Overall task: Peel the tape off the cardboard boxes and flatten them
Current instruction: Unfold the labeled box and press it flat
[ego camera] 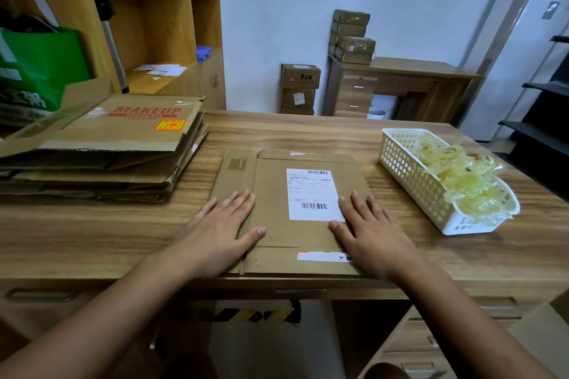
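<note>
A flattened brown cardboard box (277, 194) with a white shipping label (311, 191) lies on the wooden table near its front edge. My left hand (220, 232) lies flat on the box's left part, fingers straight and spread. My right hand (374, 234) presses flat on its right part, the fingertips touching the label's lower right corner. Neither hand holds anything. A strip of brown tape (237, 164) sticks to the box's far left flap.
A stack of flattened boxes (101, 151), the top one printed MAKEUP, sits at the table's left. A white plastic basket (412, 181) full of crumpled peeled tape stands at the right. Behind are shelves, a green bag (40, 68), a desk and taped boxes (352, 37).
</note>
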The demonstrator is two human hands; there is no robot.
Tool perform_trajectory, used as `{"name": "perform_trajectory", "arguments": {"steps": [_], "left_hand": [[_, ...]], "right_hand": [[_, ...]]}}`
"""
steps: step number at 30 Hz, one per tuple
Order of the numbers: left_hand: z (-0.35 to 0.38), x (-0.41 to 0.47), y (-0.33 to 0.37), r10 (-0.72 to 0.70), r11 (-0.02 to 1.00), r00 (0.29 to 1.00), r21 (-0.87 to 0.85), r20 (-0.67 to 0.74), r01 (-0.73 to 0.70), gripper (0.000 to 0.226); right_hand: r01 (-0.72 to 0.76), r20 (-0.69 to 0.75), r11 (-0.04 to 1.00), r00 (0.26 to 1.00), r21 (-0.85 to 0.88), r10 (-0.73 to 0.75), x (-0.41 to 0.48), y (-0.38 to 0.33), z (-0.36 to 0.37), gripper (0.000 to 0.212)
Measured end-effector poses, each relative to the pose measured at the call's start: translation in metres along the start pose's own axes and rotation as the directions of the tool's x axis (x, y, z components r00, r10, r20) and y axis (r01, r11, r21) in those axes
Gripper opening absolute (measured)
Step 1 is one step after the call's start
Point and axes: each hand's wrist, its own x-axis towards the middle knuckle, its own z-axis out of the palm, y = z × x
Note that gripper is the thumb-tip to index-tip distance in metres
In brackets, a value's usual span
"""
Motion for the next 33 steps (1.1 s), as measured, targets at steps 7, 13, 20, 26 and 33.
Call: {"name": "perform_trajectory", "arguments": {"steps": [7,13,20,26,33], "left_hand": [[-0.007,-0.011,0.007,-0.246,0.955,0.966,-0.192,-0.076,0.228,0.084],[-0.024,-0.026,0.015,-0.441,0.714,0.883,-0.659,-0.161,0.236,0.051],[-0.049,-0.06,0.014,-0.505,0.186,0.863,-0.979,-0.02,0.086,0.046],[-0.059,-0.089,0.007,-0.47,0.189,0.877,-0.982,-0.097,-0.007,0.051],[-0.121,-0.109,-0.037,-0.494,0.321,0.82,-0.937,-0.289,-0.136,0.05]], "right_hand": [[-0.149,-0.071,0.979,0.985,0.14,0.16,-0.012,-0.005,-0.007,0.082],[-0.194,-0.271,0.938,0.923,0.288,0.274,-0.025,-0.01,-0.014,0.072],[-0.086,-0.299,0.839,0.911,0.538,0.285,-0.049,-0.004,-0.021,0.061],[0.006,-0.388,0.814,0.881,0.581,0.27,-0.073,-0.026,-0.031,0.05],[0.199,-0.488,0.815,0.865,0.545,0.115,-0.051,-0.087,-0.075,0.045]]}}
